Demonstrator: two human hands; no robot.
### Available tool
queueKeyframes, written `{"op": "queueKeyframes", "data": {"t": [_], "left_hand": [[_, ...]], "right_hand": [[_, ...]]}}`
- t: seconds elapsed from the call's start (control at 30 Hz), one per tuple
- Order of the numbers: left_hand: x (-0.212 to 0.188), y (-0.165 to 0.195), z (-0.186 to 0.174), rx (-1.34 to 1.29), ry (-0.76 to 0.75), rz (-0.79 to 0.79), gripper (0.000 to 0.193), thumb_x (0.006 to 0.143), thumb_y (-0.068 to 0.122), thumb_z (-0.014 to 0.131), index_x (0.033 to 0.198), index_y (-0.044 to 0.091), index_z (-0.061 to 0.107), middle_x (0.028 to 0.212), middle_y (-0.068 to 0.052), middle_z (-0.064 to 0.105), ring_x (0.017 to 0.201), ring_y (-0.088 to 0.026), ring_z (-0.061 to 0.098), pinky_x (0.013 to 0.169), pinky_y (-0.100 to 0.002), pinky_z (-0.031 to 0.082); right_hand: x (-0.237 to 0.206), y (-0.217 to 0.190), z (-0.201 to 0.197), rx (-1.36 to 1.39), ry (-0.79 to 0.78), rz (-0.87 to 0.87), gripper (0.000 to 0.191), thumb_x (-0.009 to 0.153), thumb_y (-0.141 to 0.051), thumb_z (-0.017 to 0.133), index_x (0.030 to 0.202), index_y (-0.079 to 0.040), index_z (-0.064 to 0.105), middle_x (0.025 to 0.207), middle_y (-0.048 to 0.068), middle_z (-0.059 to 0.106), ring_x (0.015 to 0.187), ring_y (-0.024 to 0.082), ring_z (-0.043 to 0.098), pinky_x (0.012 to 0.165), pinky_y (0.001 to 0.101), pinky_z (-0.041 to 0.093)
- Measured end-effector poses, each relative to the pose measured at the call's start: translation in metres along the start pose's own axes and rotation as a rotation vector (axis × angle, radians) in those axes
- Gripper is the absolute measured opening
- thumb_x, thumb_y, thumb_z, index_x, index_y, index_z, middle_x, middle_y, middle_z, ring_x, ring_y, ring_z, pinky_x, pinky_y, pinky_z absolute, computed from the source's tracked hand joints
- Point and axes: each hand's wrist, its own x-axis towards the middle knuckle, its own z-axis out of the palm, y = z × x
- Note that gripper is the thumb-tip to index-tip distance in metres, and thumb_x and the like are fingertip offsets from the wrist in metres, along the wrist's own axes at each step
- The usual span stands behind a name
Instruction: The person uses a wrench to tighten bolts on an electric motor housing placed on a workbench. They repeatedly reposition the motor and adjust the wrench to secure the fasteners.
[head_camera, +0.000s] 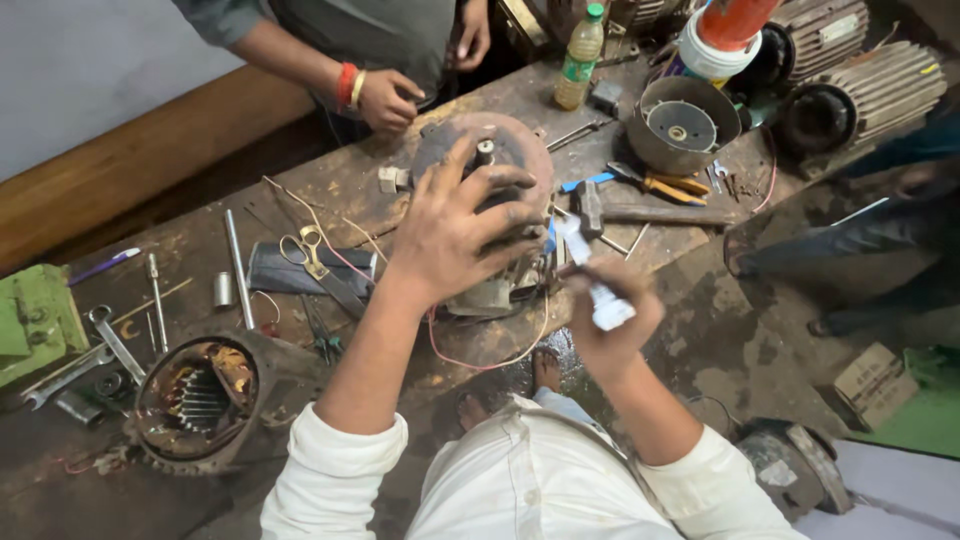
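Note:
My left hand (455, 228) rests with fingers spread on top of a rusty round electric motor (520, 160) standing on the wooden workbench (340, 190); a short shaft (485, 151) pokes up between my fingers. My right hand (610, 310) is closed around a white and blue tool handle (590, 270) held against the motor's right side. Thin red wire (480, 362) loops out below the motor.
Another person's hands (385, 100) are at the bench's far side. Scissors (312, 250), spanners (112, 340), a hammer (640, 212), pliers (655, 183), a bottle (580, 55), a metal end cap (682, 122) and an open stator housing (200, 400) lie around. Finned motors (870, 95) stand at right.

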Motion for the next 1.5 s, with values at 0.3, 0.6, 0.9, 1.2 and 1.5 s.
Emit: {"op": "queueKeyframes", "data": {"t": [0.3,0.6,0.9,1.2,1.5], "left_hand": [[0.002,0.001,-0.003,-0.004,-0.021,0.029,0.026,0.08,0.036,0.086,0.105,0.032,0.078,0.134,0.004,0.06,0.144,-0.04,0.042,0.105,-0.057,0.044],[0.006,-0.001,-0.001,-0.002,-0.01,0.055,0.026,0.079,0.037,0.087,0.103,0.032,0.079,0.128,0.004,0.063,0.142,-0.042,0.043,0.102,-0.058,0.045],[0.006,-0.007,0.001,0.011,0.017,0.046,0.027,0.085,0.042,0.083,0.109,0.033,0.077,0.127,0.005,0.064,0.142,-0.041,0.043,0.107,-0.059,0.045],[0.019,0.01,-0.002,0.108,-0.045,0.069,0.026,0.074,0.031,0.077,0.1,0.029,0.077,0.135,-0.008,0.059,0.14,-0.041,0.039,0.113,-0.06,0.031],[0.081,0.052,-0.011,0.477,-0.37,0.431,0.025,0.079,0.021,0.063,0.1,0.007,0.069,0.128,-0.012,0.062,0.128,-0.029,0.053,0.1,-0.044,0.042]], "right_hand": [[0.002,-0.01,0.01,-0.554,-0.307,-0.376,0.037,0.078,-0.011,0.073,0.112,0.002,0.066,0.096,0.014,0.067,0.083,0.033,0.068,0.07,0.042,0.055],[-0.004,-0.005,0.014,-0.524,-0.312,-0.28,0.037,0.08,-0.019,0.078,0.109,0.0,0.067,0.093,0.015,0.066,0.08,0.033,0.067,0.067,0.0413,0.053],[0.021,0.055,-0.019,0.77,0.152,1.025,0.017,0.098,-0.019,0.07,0.094,-0.018,0.054,0.075,-0.001,0.061,0.056,0.011,0.055,0.047,0.0232,0.04],[0.059,0.062,-0.038,0.664,0.218,0.914,0.021,0.106,-0.035,0.055,0.105,-0.014,0.057,0.077,0.002,0.06,0.061,0.014,0.052,0.055,0.0287,0.042],[-0.009,0.09,-0.078,0.324,0.199,1.223,0.032,0.1,-0.04,0.059,0.101,-0.008,0.059,0.077,0.005,0.063,0.059,0.014,0.056,0.055,0.0286,0.046]]}}
